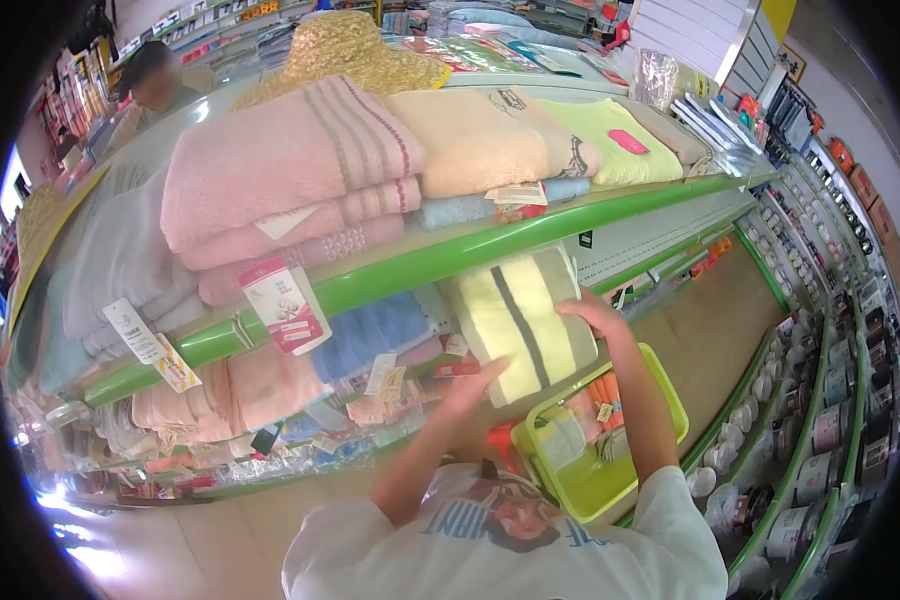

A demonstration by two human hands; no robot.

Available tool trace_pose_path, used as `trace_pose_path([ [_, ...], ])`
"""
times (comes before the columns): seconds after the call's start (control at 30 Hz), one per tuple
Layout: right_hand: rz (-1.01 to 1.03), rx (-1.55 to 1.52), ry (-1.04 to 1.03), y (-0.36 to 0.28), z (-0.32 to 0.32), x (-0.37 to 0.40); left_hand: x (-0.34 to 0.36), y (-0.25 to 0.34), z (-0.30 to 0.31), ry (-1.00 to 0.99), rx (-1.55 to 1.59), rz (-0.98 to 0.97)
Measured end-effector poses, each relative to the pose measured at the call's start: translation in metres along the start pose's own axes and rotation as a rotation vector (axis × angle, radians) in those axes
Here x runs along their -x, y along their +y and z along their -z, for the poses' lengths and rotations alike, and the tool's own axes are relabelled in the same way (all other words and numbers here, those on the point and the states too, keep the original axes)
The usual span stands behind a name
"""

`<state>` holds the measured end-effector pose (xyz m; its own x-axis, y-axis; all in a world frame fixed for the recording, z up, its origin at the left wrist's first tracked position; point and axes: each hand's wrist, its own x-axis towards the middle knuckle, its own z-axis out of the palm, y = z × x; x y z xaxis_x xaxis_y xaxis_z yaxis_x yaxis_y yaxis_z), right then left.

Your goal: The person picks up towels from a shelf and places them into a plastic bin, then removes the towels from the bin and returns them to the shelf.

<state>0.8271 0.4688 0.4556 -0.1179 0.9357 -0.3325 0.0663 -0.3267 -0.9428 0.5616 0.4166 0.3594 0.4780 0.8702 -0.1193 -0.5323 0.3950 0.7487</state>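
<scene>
Both my hands are around a folded towel (515, 335) with pale yellow and grey stripes and one dark band, held in front of the lower shelf. My left hand (482, 378) grips its near left edge, fingers partly hidden. At the right edge, my right hand (592, 314) is closed on it with the thumb on top. Just below and to the right stands a yellow-green shopping basket (678, 395) containing several packaged items, some orange. Folded blue towels (370, 330) lie on the shelf to the left of the held towel.
A green shelf edge (410, 262) runs above my hands, with pink towels (260, 170), a peach towel (480, 140) and hanging tags (285, 305) on it. A straw hat (345, 50) sits on top. Shelves of mugs (800, 530) line the right side. Another person (155, 85) is at the far left.
</scene>
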Motion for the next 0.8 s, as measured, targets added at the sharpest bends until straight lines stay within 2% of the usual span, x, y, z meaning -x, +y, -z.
trace_pose_path([
  [0.03,-0.003,-0.017,-0.017,-0.006,0.002,-0.008,0.003,0.008,-0.009,0.019,-0.045,-0.053],
  [0.13,-0.059,0.058,-0.082,-0.041,0.005,-0.034,0.014,0.034,-0.033,0.024,-0.245,0.024],
  [0.2,-0.095,0.148,-0.064,-0.056,0.006,-0.06,0.002,0.004,-0.019,-0.065,-0.457,0.073],
  [0.3,-0.189,0.573,0.002,-0.113,-0.031,-0.057,0.009,-0.02,-0.019,-0.125,-0.623,0.061],
  [0.37,0.157,0.687,-0.152,-0.074,-0.005,-0.122,0.02,-0.012,-0.029,-0.13,-0.693,0.081],
  [0.4,0.13,0.88,-0.124,-0.089,-0.023,-0.118,0.026,-0.001,-0.038,-0.131,-0.731,0.119],
  [0.5,0.043,1.343,-0.157,-0.133,-0.086,-0.093,0.009,-0.022,-0.037,-0.305,-0.573,0.031],
  [0.57,-0.01,1.543,-0.188,-0.152,-0.119,-0.076,-0.007,-0.052,-0.03,-0.266,-0.479,0.093],
  [0.63,-0.006,1.718,-0.143,-0.148,-0.133,-0.076,-0.009,-0.044,-0.035,-0.342,-0.181,0.05],
  [0.67,0.006,1.815,-0.095,-0.14,-0.133,-0.08,-0.013,-0.053,-0.028,-0.328,-0.115,0.118],
  [0.73,0.134,1.779,0.0,-0.103,-0.121,-0.106,0.005,-0.025,-0.031,-0.244,-0.047,0.145],
  [0.8,0.171,1.772,0.012,-0.109,-0.131,-0.095,0.033,0.004,-0.033,-0.023,-0.095,0.2],
])
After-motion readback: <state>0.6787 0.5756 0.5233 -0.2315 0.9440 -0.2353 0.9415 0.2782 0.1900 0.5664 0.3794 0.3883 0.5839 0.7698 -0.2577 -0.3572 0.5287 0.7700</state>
